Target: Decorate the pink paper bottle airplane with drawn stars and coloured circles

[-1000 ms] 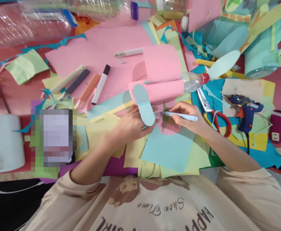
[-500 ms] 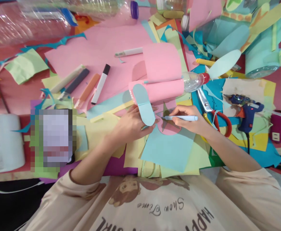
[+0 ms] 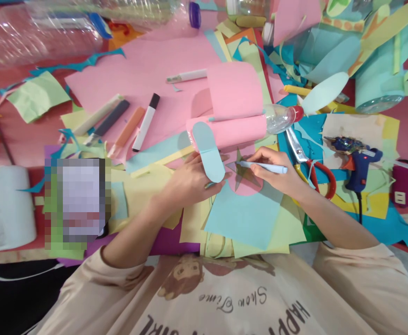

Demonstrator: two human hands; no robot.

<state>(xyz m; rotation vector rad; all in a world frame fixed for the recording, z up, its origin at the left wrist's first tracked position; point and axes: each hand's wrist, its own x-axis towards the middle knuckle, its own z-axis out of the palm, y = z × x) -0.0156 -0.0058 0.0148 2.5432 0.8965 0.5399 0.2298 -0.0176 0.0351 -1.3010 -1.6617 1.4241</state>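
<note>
My right hand (image 3: 275,172) pinches a light blue marker (image 3: 265,167), its tip on a dark green star (image 3: 245,174) drawn on a rounded pink paper piece. Under that piece lies a light blue sheet (image 3: 244,216). My left hand (image 3: 186,181) rests at the left of the pink piece, fingers bent and partly hidden by a light blue paper strip (image 3: 211,160); what they grip, if anything, is unclear. The strip hangs from a bottle wrapped in pink paper (image 3: 239,131), with a red cap (image 3: 296,113), lying just above my hands.
Red-handled scissors (image 3: 321,179) and a blue glue gun (image 3: 361,167) lie at the right. Several markers (image 3: 146,122) are at the upper left, near a phone-like blurred object (image 3: 81,200). Clear bottles (image 3: 50,35) line the far left; paper scraps cover much of the table.
The marker tip has moved slightly up across the star, and my right hand has shifted a little with it. My left hand stays in place.
</note>
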